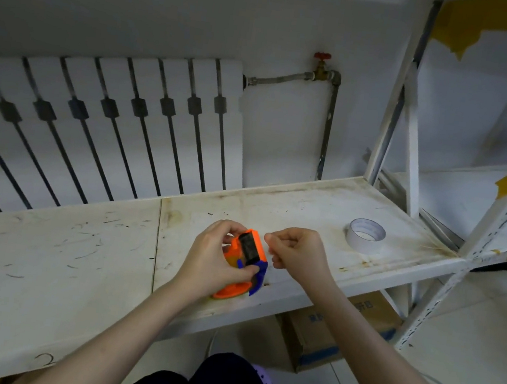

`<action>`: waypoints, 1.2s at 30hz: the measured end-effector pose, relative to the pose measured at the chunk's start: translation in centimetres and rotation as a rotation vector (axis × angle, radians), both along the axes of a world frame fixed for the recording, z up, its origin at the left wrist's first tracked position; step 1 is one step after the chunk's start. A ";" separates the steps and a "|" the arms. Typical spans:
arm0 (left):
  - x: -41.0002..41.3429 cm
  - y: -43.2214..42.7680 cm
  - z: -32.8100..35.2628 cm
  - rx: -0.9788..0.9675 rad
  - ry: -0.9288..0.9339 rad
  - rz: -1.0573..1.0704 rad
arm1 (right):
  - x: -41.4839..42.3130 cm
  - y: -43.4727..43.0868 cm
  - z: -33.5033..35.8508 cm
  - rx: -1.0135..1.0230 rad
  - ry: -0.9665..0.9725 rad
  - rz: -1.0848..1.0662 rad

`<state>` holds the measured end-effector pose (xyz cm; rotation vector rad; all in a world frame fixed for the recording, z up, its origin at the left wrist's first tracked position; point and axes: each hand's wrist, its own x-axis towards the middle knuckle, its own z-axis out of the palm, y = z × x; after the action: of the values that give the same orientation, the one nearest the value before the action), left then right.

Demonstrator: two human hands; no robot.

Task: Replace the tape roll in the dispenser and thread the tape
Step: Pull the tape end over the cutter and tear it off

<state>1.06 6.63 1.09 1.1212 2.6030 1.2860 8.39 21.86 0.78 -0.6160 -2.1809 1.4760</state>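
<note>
- The orange tape dispenser [245, 262] is partly hidden by the left hand [215, 260], so its left side and whatever roll sits inside cannot be made out
- What shows of it: an orange body, a dark block at the top front, and a blue piece on the lower right side
- It is held low over the near edge of the shelf [291, 209]; whether its base touches the board is unclear
- The left hand is wrapped around the dispenser, fingers curled over the top and thumb pressed across the blue piece
- The right hand [297, 253] is just right of the dispenser, fingers curled with thumb and forefinger pressed together; any tape pinched between them is too thin or clear to see
- A white tape roll [366, 236] lies flat on the shelf, well apart to the right and farther back
- Behind the stained, scratched shelf is a white radiator [105, 116]; a cardboard box [340, 333] below is mostly cut off by the shelf and right forearm
</note>
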 end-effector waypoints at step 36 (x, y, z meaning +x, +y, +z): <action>-0.3 -0.5 -0.2 0.042 -0.053 0.007 | -1.7 -1.4 -2.8 -0.075 -0.073 -0.017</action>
<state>0.77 6.16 0.93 1.0695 2.5561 1.3586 6.71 20.50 -1.99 -0.7222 -2.1772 1.5551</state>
